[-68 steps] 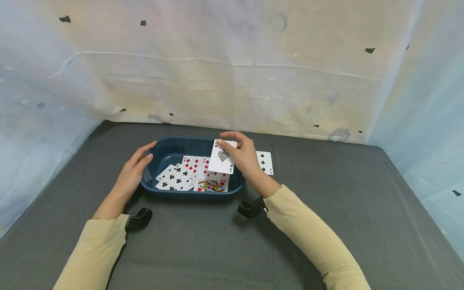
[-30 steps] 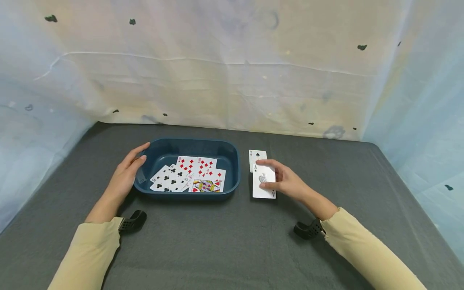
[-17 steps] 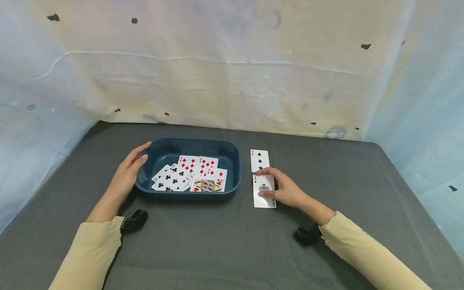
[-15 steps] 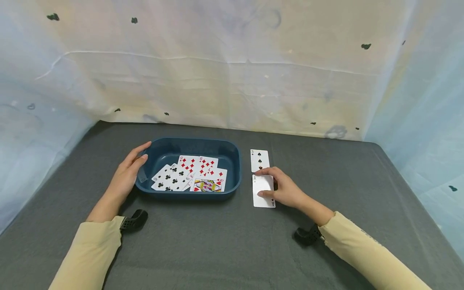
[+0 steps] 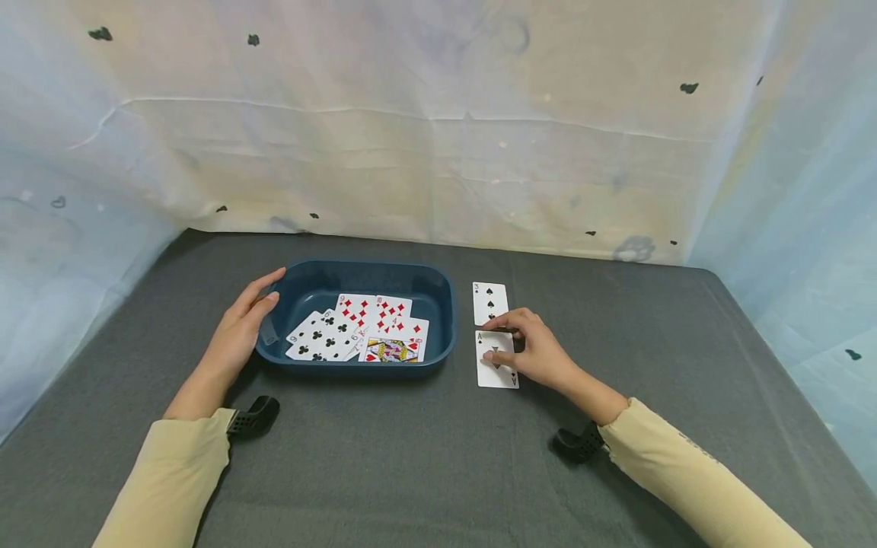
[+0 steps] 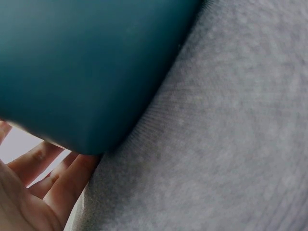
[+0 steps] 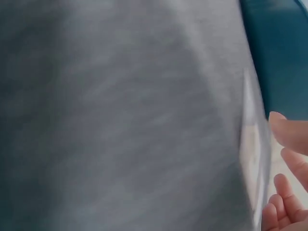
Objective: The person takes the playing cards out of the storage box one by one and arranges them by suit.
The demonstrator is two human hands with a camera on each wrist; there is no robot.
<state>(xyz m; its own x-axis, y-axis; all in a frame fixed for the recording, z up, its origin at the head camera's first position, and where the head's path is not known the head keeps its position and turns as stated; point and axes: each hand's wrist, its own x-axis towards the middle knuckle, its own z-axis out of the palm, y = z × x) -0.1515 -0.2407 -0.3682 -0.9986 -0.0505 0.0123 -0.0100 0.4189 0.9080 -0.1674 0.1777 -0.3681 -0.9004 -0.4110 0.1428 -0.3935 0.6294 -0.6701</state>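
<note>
My left hand rests against the left end of a dark blue tub, fingers fairly straight along its outer wall. Several face-up playing cards lie inside, among them a queen of hearts and the nine of clubs. To the right of the tub, an ace of spades lies on the cloth. My right hand is over it, thumb across its face and index fingertip at its upper edge, fingers loosely bent. Just behind it is a three of spades, partly covered by that index finger.
Grey cloth covers the table. A pale patterned sheet hangs along the back edge, with bluish sheets at both sides. Each wrist wears a black strap mount.
My right hand carried the ace from above the tub to the table, setting it in front of the three of spades; its knuckles have since risen slightly. My left hand stayed at the tub.
</note>
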